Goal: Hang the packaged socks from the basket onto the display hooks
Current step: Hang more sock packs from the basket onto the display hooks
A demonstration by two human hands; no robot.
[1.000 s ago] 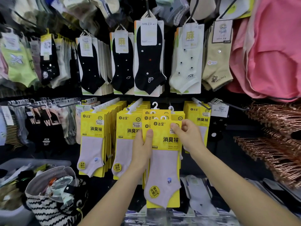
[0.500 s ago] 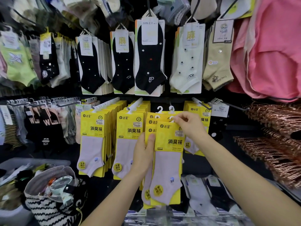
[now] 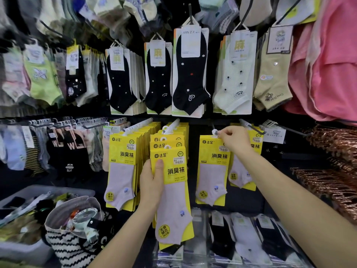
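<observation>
While our left hand (image 3: 152, 180) grips spare sock packs (image 3: 174, 194), our right hand (image 3: 234, 141) pinches one pack's (image 3: 212, 171) hanger loop (image 3: 214, 132), next to thread the display hook (image 3: 212, 126).

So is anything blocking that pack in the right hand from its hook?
Nothing visible. The right hand pinches the pack by its hanger, in the gap between two loaded hooks; the hook there is too dark to make out clearly.

Yellow sock packs (image 3: 171, 172), pale lilac socks (image 3: 119, 182), zebra-striped bag (image 3: 71, 246)

Left hand (image 3: 152, 182), right hand (image 3: 234, 141) — bare forearms (image 3: 289, 200), short nails (image 3: 159, 163).
</observation>
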